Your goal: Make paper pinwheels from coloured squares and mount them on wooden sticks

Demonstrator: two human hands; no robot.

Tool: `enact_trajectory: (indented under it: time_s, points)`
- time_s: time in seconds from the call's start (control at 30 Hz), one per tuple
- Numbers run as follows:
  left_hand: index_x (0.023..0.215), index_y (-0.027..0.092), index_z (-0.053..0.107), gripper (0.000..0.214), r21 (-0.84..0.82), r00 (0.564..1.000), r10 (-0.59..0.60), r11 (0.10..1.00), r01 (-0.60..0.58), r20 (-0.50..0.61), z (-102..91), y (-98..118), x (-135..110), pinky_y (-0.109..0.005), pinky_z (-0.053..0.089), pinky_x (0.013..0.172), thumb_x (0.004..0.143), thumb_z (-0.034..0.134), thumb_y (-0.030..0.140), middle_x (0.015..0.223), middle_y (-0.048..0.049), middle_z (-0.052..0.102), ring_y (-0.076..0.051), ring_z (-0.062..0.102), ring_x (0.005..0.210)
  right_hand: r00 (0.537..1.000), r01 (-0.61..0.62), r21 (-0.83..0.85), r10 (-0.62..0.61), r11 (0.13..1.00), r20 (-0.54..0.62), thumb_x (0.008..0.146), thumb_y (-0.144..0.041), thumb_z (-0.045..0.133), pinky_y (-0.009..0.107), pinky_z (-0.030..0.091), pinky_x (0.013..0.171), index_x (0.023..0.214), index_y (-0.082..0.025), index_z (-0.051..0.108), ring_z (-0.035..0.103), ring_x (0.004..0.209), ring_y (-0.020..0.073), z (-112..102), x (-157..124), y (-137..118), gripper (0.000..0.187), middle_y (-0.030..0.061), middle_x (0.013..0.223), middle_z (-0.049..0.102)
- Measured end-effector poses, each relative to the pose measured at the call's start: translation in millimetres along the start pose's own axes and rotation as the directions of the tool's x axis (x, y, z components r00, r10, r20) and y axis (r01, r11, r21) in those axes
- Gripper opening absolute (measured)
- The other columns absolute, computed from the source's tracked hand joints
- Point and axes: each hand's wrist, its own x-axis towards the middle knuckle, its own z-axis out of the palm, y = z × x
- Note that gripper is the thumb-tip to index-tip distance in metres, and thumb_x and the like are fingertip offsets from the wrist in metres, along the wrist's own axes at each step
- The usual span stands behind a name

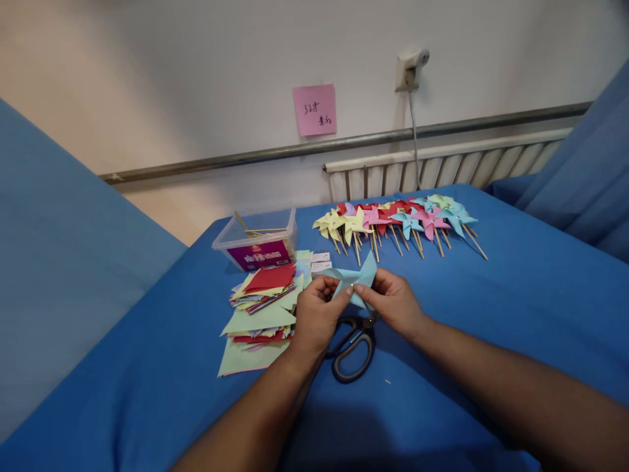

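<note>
Between my two hands is a light blue paper pinwheel [354,276], its blades folded in toward the centre. My left hand [319,308] grips its left side, thumb near the middle. On the other side my right hand [393,298] pinches it, with the thumb close to a small shiny pin at the centre. No stick shows on this pinwheel; its underside is hidden by my fingers. Black-handled scissors [354,357] lie on the table below my hands, their blades mostly out of sight. Left of my left hand are stacked coloured paper sheets [260,319].
Finished pinwheels on sticks [393,219] lie in a row at the back. A clear plastic box [255,239] holding a few sticks stands at the back left. Small white boxes [321,262] sit beside the paper. A blue cloth [466,367] covers the table; a radiator [452,160] is behind.
</note>
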Motion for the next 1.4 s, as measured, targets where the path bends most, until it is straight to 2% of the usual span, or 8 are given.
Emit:
enact_trajectory:
  time_s: [0.27, 0.47, 0.6, 0.77, 0.9, 1.03, 1.2, 1.4]
  points:
    - [0.074, 0.015, 0.061, 0.029, -0.026, 1.000, -0.004, 1.000, 0.004, 0.013, 0.5, -7, 2, -0.023, 0.048, 0.062, 0.062, 0.079, 0.033, 0.071, -0.0002, 0.066, -0.012, 0.061, 0.064, 1.000, 0.016, -0.038, -0.017, 0.999, -0.016, 0.073, -0.045, 0.072, 0.030, 0.050, 0.065, 0.086, -0.018, 0.065, 0.063, 0.070, 0.0170, -3, 2, 9, 0.032, 0.0017, 0.075, 0.069]
    - [0.079, 0.016, 0.060, 0.028, -0.023, 0.999, 0.032, 0.999, -0.031, 0.025, -0.2, -8, 3, -0.023, 0.048, 0.066, 0.064, 0.079, 0.030, 0.074, 0.0001, 0.068, -0.012, 0.063, 0.068, 1.000, -0.011, 0.057, 0.011, 0.998, 0.002, 0.072, -0.040, 0.074, 0.030, 0.049, 0.067, 0.089, -0.018, 0.064, 0.062, 0.072, 0.0171, -2, 3, 9, 0.030, 0.0024, 0.080, 0.069]
    - [0.085, 0.017, 0.060, 0.028, -0.059, 0.997, 0.024, 0.998, -0.020, 0.070, 0.2, -13, 4, -0.027, 0.050, 0.074, 0.066, 0.077, 0.029, 0.082, -0.0028, 0.071, -0.016, 0.066, 0.076, 0.999, 0.016, -0.042, -0.017, 0.999, -0.037, 0.074, -0.038, 0.071, 0.029, 0.047, 0.065, 0.086, -0.017, 0.064, 0.059, 0.068, 0.0158, -2, 3, 12, 0.025, 0.0024, 0.078, 0.067]
    - [0.095, 0.016, 0.059, 0.033, -0.037, 0.999, 0.036, 0.999, -0.035, 0.027, 3.8, -16, 4, -0.032, 0.050, 0.079, 0.067, 0.074, 0.025, 0.089, -0.0062, 0.071, -0.018, 0.066, 0.082, 0.986, 0.117, -0.243, -0.142, 0.963, -0.086, 0.081, -0.036, 0.063, 0.027, 0.045, 0.063, 0.083, -0.017, 0.062, 0.054, 0.065, 0.0142, -6, 6, 15, 0.020, 0.0008, 0.074, 0.063]
    - [0.106, 0.018, 0.060, 0.038, 0.176, 0.967, 0.200, 0.969, -0.172, -0.155, 5.7, -15, -2, -0.034, 0.046, 0.090, 0.070, 0.072, 0.023, 0.105, -0.0085, 0.067, -0.019, 0.062, 0.095, 0.908, 0.250, -0.520, -0.384, 0.817, -0.166, 0.084, -0.032, 0.060, 0.027, 0.042, 0.064, 0.076, -0.019, 0.059, 0.051, 0.065, 0.0142, -15, 13, 10, 0.016, -0.0012, 0.069, 0.057]
    - [0.107, 0.019, 0.063, 0.029, 0.186, 0.976, 0.215, 0.961, -0.207, -0.023, 10.3, -16, -11, -0.036, 0.047, 0.091, 0.079, 0.065, 0.025, 0.106, -0.0088, 0.068, -0.020, 0.062, 0.095, 0.773, 0.451, -0.706, -0.635, 0.547, 0.002, 0.087, -0.022, 0.055, 0.031, 0.043, 0.071, 0.078, -0.021, 0.056, 0.055, 0.074, 0.0173, -20, 15, 1, 0.010, 0.0018, 0.075, 0.060]
    - [0.114, 0.020, 0.065, 0.036, 0.048, 0.982, 0.181, 0.982, -0.184, 0.061, 17.4, -20, -16, -0.036, 0.043, 0.098, 0.078, 0.065, 0.022, 0.116, -0.0086, 0.067, -0.022, 0.061, 0.108, 0.685, 0.548, -0.778, -0.699, 0.307, 0.206, 0.086, -0.016, 0.053, 0.036, 0.044, 0.075, 0.086, -0.020, 0.057, 0.056, 0.082, 0.0212, -17, 12, -5, 0.006, 0.0058, 0.082, 0.063]
    - [0.103, 0.017, 0.068, 0.034, -0.135, 0.995, 0.094, 0.987, -0.087, 0.045, 16.5, -14, -8, -0.032, 0.047, 0.089, 0.070, 0.073, 0.023, 0.105, -0.0077, 0.071, -0.020, 0.064, 0.096, 0.672, 0.590, -0.777, -0.667, 0.220, 0.322, 0.087, -0.017, 0.052, 0.040, 0.045, 0.081, 0.103, -0.018, 0.061, 0.056, 0.093, 0.0241, -12, 6, -5, 0.018, 0.0101, 0.097, 0.064]
